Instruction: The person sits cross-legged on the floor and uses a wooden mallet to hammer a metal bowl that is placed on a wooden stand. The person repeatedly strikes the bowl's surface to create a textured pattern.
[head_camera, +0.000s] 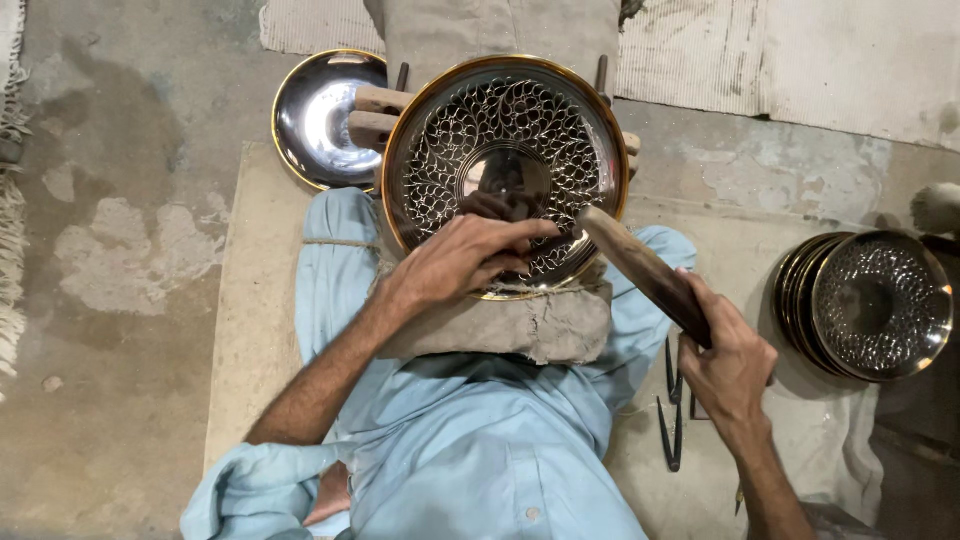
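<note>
Nearest the camera, the person's lap in pale blue cloth fills the lower middle, and both bare forearms reach forward from it. The right hand (732, 362) is clenched around the handle end of a long, dark wooden mallet (645, 272), whose far end lies at the lower right rim of the round, gold-rimmed metal plate with a chased lace-like pattern (505, 170). The left hand (468, 258) rests on the plate's lower face with fingers pinched together, seemingly around a thin chisel-like tool; the tool itself is too hidden to be sure of. The plate is tilted toward the person on a grey cloth pad (520, 320) over the knees, which likely cushions it and keeps it steady under blows.

On the mat beside the right thigh lie two or three slim dark metal punches (672, 420), close at hand for the right side. Further right stands one stack of similar patterned plates (880, 305); their exact number cannot be counted from the rims. Beyond the worked plate, one plain polished bowl-like dish (320, 120) lies on the concrete floor (110, 300), beside wooden blocks (375, 115) propping the plate.
</note>
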